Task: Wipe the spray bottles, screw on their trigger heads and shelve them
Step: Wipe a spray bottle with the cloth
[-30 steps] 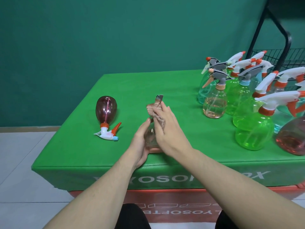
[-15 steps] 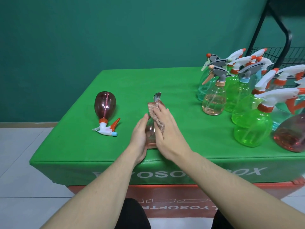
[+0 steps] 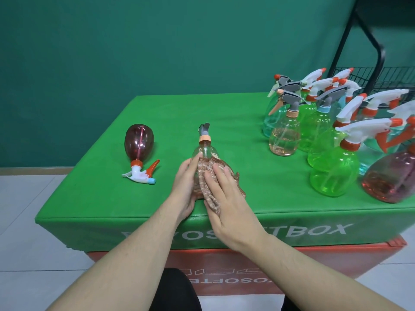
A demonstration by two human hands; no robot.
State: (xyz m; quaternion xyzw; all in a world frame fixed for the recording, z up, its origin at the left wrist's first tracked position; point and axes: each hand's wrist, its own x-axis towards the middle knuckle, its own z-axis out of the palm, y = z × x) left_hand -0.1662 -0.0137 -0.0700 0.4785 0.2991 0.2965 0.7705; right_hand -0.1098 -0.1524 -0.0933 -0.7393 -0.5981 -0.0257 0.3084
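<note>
A clear pinkish spray bottle (image 3: 204, 151) with a grey trigger head and orange collar stands upright near the front edge of the green table (image 3: 101, 194). My left hand (image 3: 185, 189) grips its left side. My right hand (image 3: 226, 198) presses a pinkish-brown cloth (image 3: 207, 173) flat against the bottle's lower body with straight fingers. The cloth hangs below and to the right of my palm.
A dark red bottle (image 3: 139, 142) with a white and orange trigger head lies on its side at the left. Several upright green, teal, pink and red spray bottles (image 3: 332, 171) crowd the right of the table. A black wire rack (image 3: 381, 75) stands behind them.
My right hand and the cloth have slid down from the bottle's neck to its lower body. The trigger head and collar now show. My left hand stays on the bottle.
</note>
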